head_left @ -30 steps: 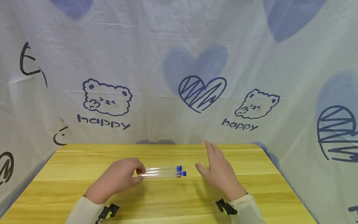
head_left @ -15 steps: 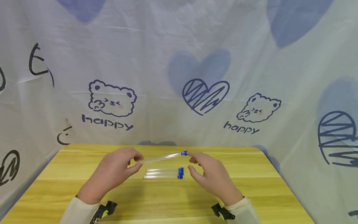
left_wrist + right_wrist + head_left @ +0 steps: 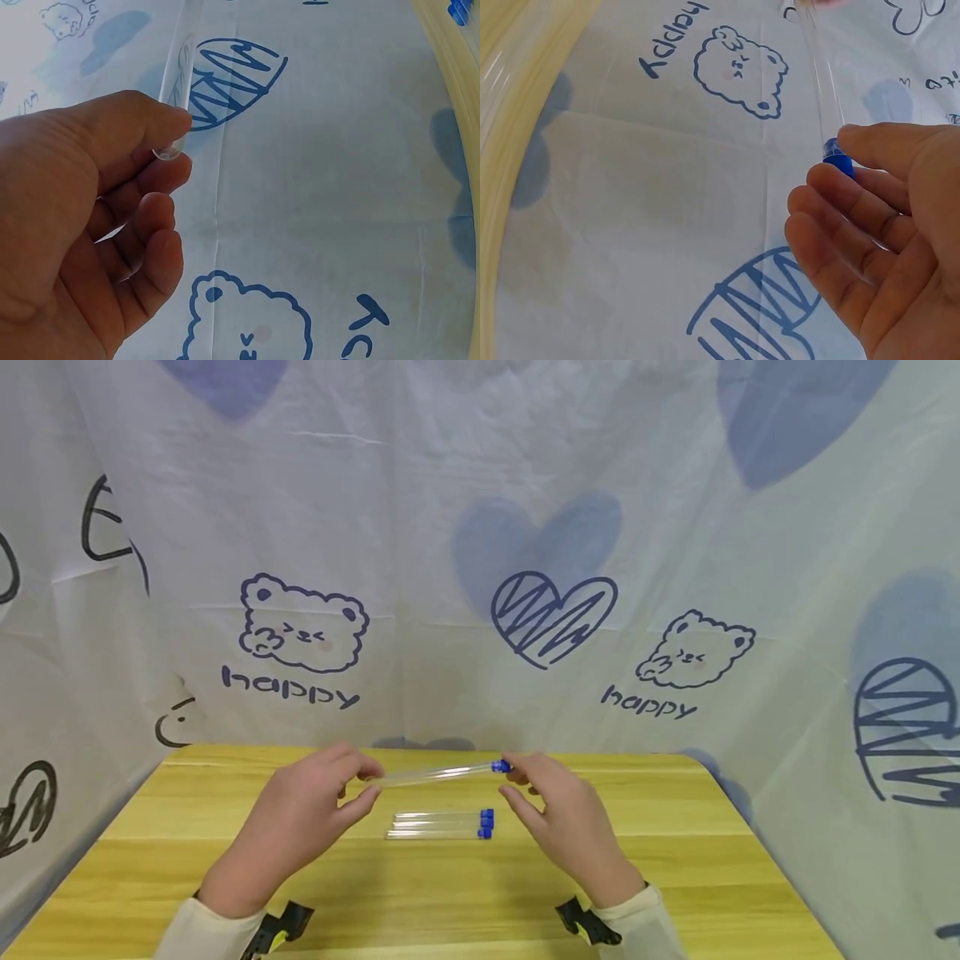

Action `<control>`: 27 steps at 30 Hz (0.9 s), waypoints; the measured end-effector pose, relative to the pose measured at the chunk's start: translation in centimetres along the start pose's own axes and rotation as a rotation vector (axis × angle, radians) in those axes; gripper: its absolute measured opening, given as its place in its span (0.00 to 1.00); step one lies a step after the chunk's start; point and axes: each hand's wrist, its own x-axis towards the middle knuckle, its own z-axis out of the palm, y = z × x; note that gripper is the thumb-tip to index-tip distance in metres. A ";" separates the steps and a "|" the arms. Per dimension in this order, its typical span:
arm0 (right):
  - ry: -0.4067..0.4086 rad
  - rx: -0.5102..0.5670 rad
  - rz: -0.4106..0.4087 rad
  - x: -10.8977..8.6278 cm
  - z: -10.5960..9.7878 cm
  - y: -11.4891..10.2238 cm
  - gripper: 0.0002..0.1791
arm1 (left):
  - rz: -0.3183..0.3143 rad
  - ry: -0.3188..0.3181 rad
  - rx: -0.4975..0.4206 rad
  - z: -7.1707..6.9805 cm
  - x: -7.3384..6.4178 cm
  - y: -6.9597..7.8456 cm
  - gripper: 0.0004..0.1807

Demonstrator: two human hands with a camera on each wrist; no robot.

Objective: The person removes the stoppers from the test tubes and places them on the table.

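Note:
My left hand pinches the rounded end of a clear test tube between thumb and forefinger, just above the table. The tube lies nearly level, its capped end slightly higher. At its other end, my right hand has its forefinger against the blue cap. In the head view a gap shows between that thumb and the cap. The right wrist view shows the thumb beside the cap and the other fingers loosely bent. Below the hands, three more capped test tubes lie side by side, caps to the right.
The wood-grain table ends at a printed cloth backdrop with bears, hearts and lettering. The cloth also hangs along the left and right sides. Each wrist carries a black strap mount, such as the left mount.
My left hand has raised one test tube off the table and away from the others. The right hand has come left to its cap, and its thumb has moved nearer the cap.

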 end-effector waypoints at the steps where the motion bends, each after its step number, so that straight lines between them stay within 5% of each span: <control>1: 0.005 -0.005 -0.005 -0.1 -0.1 0.0 0.20 | 0.006 0.005 0.001 0.0 0.0 0.1 0.07; 11: 0.063 -0.028 -0.052 -0.5 -1.2 0.3 0.12 | 0.014 -0.015 -0.032 0.0 -0.1 0.5 0.08; 20: 0.040 -0.033 -0.074 -0.2 -1.0 0.2 0.09 | -0.040 -0.027 -0.056 -0.2 0.0 0.6 0.09; 27: 0.041 -0.018 -0.024 -0.2 -0.8 0.0 0.11 | -0.073 -0.044 -0.055 -0.1 0.1 0.7 0.09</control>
